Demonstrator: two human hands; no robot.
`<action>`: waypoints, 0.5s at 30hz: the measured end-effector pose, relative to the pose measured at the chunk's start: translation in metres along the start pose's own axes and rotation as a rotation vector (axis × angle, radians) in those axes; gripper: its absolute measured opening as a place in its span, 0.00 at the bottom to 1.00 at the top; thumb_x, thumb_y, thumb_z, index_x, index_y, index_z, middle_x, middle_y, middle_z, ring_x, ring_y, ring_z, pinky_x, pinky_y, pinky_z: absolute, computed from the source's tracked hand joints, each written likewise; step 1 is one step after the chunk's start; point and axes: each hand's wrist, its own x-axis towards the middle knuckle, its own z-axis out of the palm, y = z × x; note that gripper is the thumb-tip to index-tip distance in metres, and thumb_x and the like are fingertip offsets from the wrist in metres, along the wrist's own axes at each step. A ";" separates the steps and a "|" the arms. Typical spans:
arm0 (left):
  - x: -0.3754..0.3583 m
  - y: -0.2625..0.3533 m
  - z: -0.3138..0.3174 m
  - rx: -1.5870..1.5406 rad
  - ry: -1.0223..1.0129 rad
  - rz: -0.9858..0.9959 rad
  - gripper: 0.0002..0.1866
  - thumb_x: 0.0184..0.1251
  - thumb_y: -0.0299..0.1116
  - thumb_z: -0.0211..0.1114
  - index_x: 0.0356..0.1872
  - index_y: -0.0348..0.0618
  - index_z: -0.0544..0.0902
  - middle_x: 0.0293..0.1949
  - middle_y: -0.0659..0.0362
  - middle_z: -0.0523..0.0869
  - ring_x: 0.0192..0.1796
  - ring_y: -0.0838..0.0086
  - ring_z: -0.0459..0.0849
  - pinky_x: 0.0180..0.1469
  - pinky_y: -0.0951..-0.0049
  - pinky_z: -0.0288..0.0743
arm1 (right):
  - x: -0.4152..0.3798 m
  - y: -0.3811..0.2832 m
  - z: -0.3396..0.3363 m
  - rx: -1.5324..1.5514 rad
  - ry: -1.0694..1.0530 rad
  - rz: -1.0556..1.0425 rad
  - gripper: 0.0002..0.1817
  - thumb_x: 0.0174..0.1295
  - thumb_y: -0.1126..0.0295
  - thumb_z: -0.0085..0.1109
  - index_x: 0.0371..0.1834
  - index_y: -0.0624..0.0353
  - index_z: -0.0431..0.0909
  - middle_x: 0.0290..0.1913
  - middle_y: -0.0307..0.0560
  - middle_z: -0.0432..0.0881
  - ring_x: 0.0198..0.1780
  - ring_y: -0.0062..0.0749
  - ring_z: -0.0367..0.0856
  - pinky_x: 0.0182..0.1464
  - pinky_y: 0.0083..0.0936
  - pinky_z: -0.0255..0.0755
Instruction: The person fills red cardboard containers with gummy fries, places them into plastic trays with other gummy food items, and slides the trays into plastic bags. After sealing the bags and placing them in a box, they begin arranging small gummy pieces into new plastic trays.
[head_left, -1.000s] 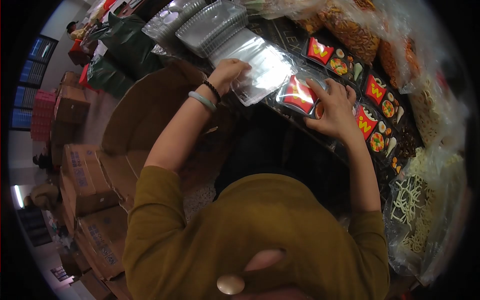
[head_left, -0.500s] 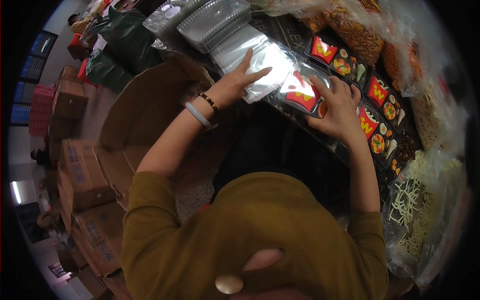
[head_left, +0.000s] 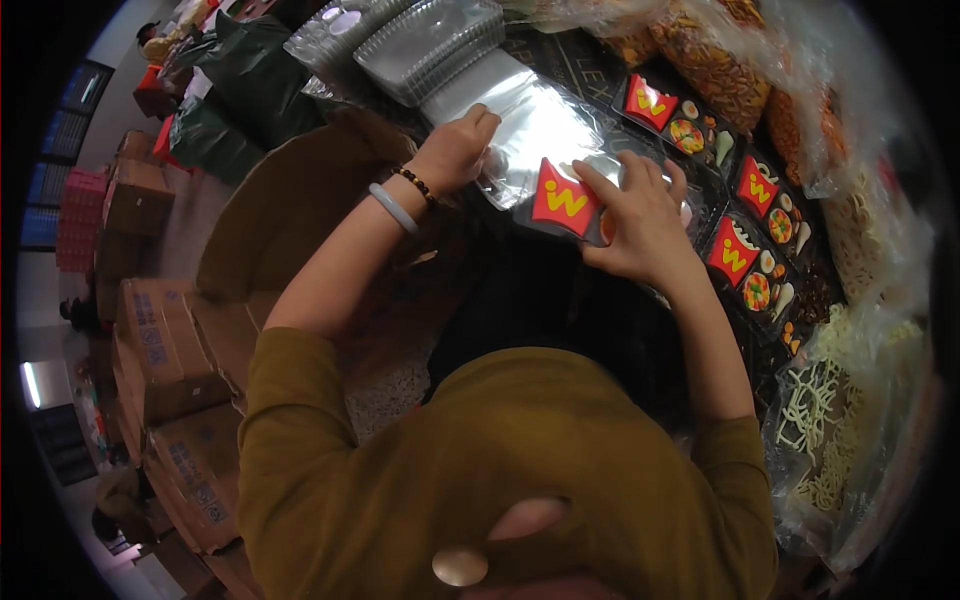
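Note:
My left hand (head_left: 456,150) is closed, its fingertips pinching the edge of a clear plastic bag (head_left: 503,185) at the near side of a shiny stack of bags (head_left: 545,125). My right hand (head_left: 643,215) grips a clear plastic tray with a red toy fries box (head_left: 562,198) bearing a yellow mark, and small toy food pieces partly hidden under the fingers. The tray's left end meets the bag; glare hides whether it is inside. Right of this hand lie more filled trays, with a red fries box (head_left: 733,250) and toy food pieces.
Stacked clear trays (head_left: 430,50) stand at the back. Bags of orange pieces (head_left: 710,60) and pale fries-like strips (head_left: 820,400) line the right side. A large open carton (head_left: 260,210) stands at my left, with closed cartons (head_left: 165,340) beyond it.
My left fingers, spread over the bags before, have closed at the bag's edge. My right hand has moved the tray left and slightly toward me.

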 end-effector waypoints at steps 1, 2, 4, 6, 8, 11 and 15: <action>0.000 0.000 0.001 -0.001 -0.034 -0.022 0.20 0.50 0.21 0.63 0.47 0.38 0.73 0.45 0.49 0.76 0.42 0.50 0.80 0.42 0.60 0.76 | 0.006 -0.003 0.004 -0.003 -0.004 -0.024 0.44 0.32 0.55 0.69 0.63 0.38 0.71 0.59 0.63 0.67 0.65 0.53 0.62 0.69 0.51 0.41; 0.001 0.000 0.001 -0.002 -0.068 -0.043 0.22 0.51 0.20 0.64 0.50 0.38 0.73 0.47 0.49 0.76 0.44 0.50 0.80 0.44 0.60 0.77 | 0.013 -0.004 0.009 -0.006 -0.007 -0.057 0.44 0.32 0.54 0.69 0.63 0.38 0.71 0.58 0.62 0.67 0.65 0.53 0.62 0.69 0.51 0.40; 0.005 0.000 0.001 -0.032 -0.122 -0.035 0.27 0.50 0.19 0.62 0.56 0.38 0.71 0.54 0.48 0.74 0.48 0.50 0.79 0.47 0.61 0.76 | 0.029 -0.005 0.022 -0.010 -0.002 -0.054 0.44 0.33 0.53 0.69 0.63 0.38 0.70 0.58 0.62 0.67 0.64 0.53 0.62 0.69 0.51 0.41; 0.007 0.000 -0.001 -0.093 -0.184 0.041 0.32 0.49 0.18 0.61 0.61 0.38 0.68 0.61 0.48 0.70 0.51 0.49 0.79 0.50 0.62 0.76 | 0.044 0.002 0.039 -0.021 0.010 -0.029 0.43 0.34 0.52 0.68 0.63 0.40 0.70 0.56 0.62 0.68 0.63 0.54 0.63 0.68 0.51 0.42; 0.008 0.004 -0.008 -0.183 -0.255 0.183 0.37 0.48 0.16 0.60 0.65 0.38 0.64 0.68 0.47 0.64 0.53 0.49 0.78 0.52 0.62 0.76 | 0.051 0.005 0.051 -0.024 -0.027 0.054 0.43 0.35 0.51 0.67 0.63 0.41 0.70 0.56 0.62 0.68 0.62 0.55 0.63 0.68 0.51 0.42; 0.005 0.025 -0.007 -0.125 -0.476 0.093 0.44 0.44 0.14 0.60 0.69 0.39 0.59 0.73 0.47 0.54 0.54 0.47 0.78 0.53 0.61 0.75 | 0.057 -0.003 0.061 -0.019 -0.011 0.151 0.45 0.37 0.46 0.68 0.64 0.47 0.70 0.53 0.61 0.70 0.59 0.53 0.65 0.64 0.46 0.47; 0.011 0.032 -0.004 -0.069 -0.515 -0.023 0.46 0.44 0.16 0.62 0.70 0.35 0.53 0.72 0.43 0.53 0.50 0.46 0.79 0.49 0.59 0.76 | 0.061 -0.014 0.068 0.003 0.046 0.254 0.50 0.37 0.39 0.69 0.65 0.55 0.69 0.50 0.59 0.72 0.56 0.50 0.66 0.60 0.43 0.52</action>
